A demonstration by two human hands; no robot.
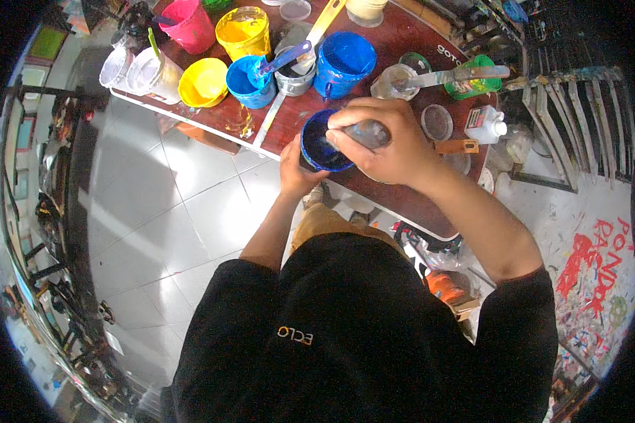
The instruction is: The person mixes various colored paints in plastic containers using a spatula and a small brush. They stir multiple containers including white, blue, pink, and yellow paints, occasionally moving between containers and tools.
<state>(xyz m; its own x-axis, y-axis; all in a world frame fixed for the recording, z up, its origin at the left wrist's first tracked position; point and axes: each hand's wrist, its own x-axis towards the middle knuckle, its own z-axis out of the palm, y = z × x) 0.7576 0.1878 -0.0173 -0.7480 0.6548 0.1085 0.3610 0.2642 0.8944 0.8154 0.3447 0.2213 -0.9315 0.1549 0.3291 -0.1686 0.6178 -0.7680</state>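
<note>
L hand (pixel 298 171) wrapped round blue paint cup (pixel 322 143), held at near edge of surface (pixel 374 185). R hand (pixel 384 141) clenched on clear bottle (pixel 367 132), tipped over cup. Yellow tub (pixel 244 32) farther back.

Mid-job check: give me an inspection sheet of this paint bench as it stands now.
Surface: dark red-brown table, paint-smeared.
Job's things: small tub of blue paint at the table's near edge; clear container tipped over it.
Hands: left hand holds the tub from below; right hand grips the clear container.
Clutter: yellow pots, pink pot, blue pots, white squeeze bottle, clear lids, stirring sticks.
Cables: nothing seen.
Surroundings: pale tiled floor; paint-spattered floor on the right.
</note>
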